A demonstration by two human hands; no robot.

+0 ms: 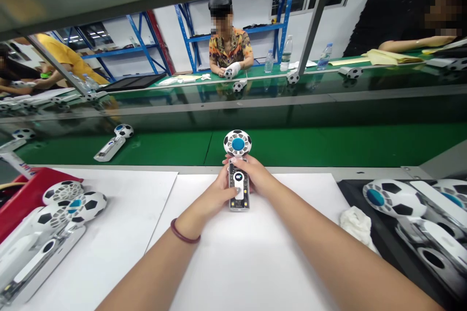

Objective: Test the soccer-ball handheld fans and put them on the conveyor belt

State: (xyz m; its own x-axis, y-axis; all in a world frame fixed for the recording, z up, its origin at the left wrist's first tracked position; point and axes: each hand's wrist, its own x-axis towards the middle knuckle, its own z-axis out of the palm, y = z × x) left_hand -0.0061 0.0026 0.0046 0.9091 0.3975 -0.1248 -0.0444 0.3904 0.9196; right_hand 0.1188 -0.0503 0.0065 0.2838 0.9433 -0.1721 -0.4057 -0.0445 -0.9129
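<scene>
Between both hands is a handheld fan (238, 144) with a round head patterned like a soccer ball and a blue centre. Its clear-cased handle shows a circuit board and a small lit round display that seems to read 100. My left hand (223, 189) wraps the handle's left side, its thumb on the white button strip below the display. My right hand (255, 172) grips the upper right of the handle, thumb across the top just under the fan head. The fan is held upright over the white work surface (284, 252); most fingertips are hidden behind it.
More soccer-ball fans (87, 206) lie at left beside a red bin (40, 189). At right, a black tray (386, 248) holds several fans and a crumpled white cloth (355, 226). Another fan (111, 148) rests on the green conveyor belt (175, 148). Across it, a co-worker (230, 48) handles a fan.
</scene>
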